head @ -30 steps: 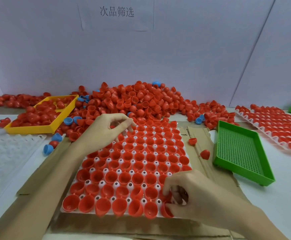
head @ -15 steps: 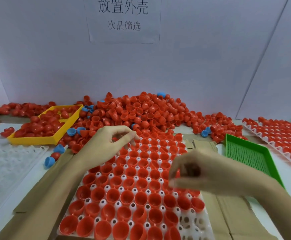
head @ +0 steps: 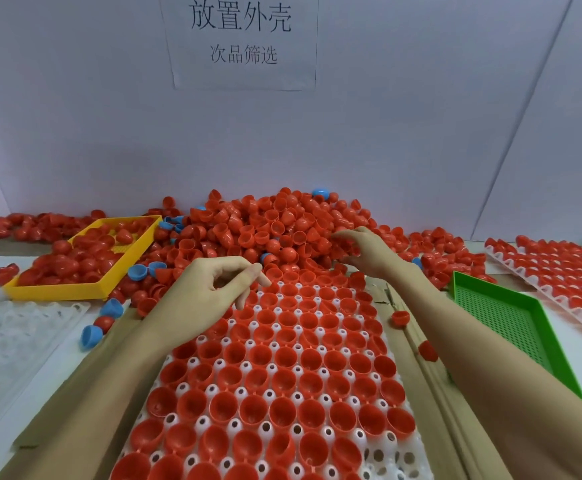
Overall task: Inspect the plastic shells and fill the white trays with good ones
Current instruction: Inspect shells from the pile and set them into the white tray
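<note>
Sorting red shells into a white tray.
Nearest, white tray (head: 408, 455) at the table's front edge, almost filled with red shells (head: 284, 358), a few bare sockets at its near right corner. Farther, left hand (head: 210, 289) over the tray's far left, fingers loosely curled, empty. Farthest, right hand (head: 364, 251) in the shell heap (head: 275, 226); hold unclear.

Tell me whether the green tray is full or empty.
Empty. The green tray shows only its bare perforated floor wherever it is visible; no shells lie in it, though the right forearm hides its near corner.
</note>
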### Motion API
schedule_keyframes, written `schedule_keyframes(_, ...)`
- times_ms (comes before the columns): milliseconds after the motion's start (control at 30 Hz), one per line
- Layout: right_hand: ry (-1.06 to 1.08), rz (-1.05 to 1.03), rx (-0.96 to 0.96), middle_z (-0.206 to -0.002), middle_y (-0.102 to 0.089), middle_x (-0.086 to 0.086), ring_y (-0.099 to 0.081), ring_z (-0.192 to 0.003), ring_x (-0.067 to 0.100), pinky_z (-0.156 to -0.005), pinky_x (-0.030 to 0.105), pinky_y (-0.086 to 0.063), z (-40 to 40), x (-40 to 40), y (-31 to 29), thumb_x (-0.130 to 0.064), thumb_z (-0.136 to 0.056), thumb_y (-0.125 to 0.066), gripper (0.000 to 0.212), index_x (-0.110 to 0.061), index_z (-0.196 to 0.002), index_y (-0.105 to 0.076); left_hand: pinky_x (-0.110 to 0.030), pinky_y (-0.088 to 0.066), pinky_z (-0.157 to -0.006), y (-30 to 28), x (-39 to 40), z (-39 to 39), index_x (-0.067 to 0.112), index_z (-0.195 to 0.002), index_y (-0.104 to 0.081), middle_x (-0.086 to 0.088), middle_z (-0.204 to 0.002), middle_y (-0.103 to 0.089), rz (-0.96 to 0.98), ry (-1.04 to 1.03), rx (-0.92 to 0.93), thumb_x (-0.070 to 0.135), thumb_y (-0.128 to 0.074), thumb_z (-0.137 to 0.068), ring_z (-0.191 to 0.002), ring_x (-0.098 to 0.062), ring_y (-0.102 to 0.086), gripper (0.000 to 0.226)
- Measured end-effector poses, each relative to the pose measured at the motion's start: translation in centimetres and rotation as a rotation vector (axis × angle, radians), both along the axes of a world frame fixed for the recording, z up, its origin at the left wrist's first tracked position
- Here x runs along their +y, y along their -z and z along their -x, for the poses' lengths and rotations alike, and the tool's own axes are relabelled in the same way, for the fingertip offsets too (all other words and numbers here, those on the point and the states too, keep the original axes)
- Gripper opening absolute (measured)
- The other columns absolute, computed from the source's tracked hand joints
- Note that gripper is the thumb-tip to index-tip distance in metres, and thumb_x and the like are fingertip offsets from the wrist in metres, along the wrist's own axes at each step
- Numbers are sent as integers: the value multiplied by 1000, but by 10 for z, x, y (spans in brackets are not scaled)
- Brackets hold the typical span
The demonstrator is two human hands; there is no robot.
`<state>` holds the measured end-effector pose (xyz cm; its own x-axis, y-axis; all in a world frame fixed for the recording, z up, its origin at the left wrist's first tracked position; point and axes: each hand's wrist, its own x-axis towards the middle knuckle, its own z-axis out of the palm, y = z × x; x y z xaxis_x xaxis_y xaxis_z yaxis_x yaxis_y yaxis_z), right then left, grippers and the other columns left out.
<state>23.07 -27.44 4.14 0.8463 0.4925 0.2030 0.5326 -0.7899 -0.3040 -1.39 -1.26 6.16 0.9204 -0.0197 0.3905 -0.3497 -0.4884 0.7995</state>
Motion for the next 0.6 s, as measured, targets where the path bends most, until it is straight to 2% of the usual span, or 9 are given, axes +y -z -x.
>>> schedule_keyframes(100, 40, -54, -33, -139, -46, 10, -55, -122, 26, -100, 26, -41, -8, 7, 8, -6, -89, -76, 71, -29, -150, -48, -9, -46, -64, 1, 1, -1, 34, -91, -79, 4, -58, -59, -16, -8, 3, 44, -54, -102, -50, -1, -52, 29)
schedule_keyframes(200, 56, -44, 6, -147, -42, 12, -53, -128, 29, -101, 28, -43, -8, 12, 12, -2, -92, -69, 71, -27, -154, -44, -14, -51, -72, 1, 2, -1, 36, -90, -79, 4, -58, -59, -22, -13, 6, 47, -54, -102, -51, -1, -52, 30)
schedule_keyframes(267, 70, -44, 7, -142, -51, 12, -55, -125, 30, -102, 32, -45, -7, 11, 10, -2, -90, -71, 64, -22, -148, -51, -13, -50, -73, 1, 2, -1, 36, -90, -79, 5, -57, -58, -29, -10, 8, 48, -53, -101, -50, -2, -51, 31)
schedule_keyframes(367, 54, -24, 11, -127, -66, 10, -62, -115, 29, -92, 33, -49, -5, 7, 9, -1, -89, -71, 41, -14, -127, -65, -10, -47, -68, 0, 1, 0, 35, -89, -79, 4, -57, -57, -30, 7, 17, 49, -53, -101, -50, -3, -50, 33)
schedule_keyframes(467, 83, -20, 27, -117, -71, 10, -67, -108, 28, -86, 31, -54, -1, 2, 12, -1, -96, -63, 21, -10, -113, -70, -11, -46, -64, -1, 0, 0, 34, -88, -80, 2, -57, -58, -31, 22, 35, 50, -53, -100, -50, -4, -49, 33)
schedule_keyframes(600, 90, -168, 17, -105, -72, 3, -68, -100, 21, -86, 30, -55, 7, -5, 17, 1, -94, -68, 15, -11, -101, -71, -6, -45, -64, -2, 0, 2, 31, -87, -80, 2, -56, -58, -31, 25, 34, 44, -55, -101, -48, -2, -49, 32)
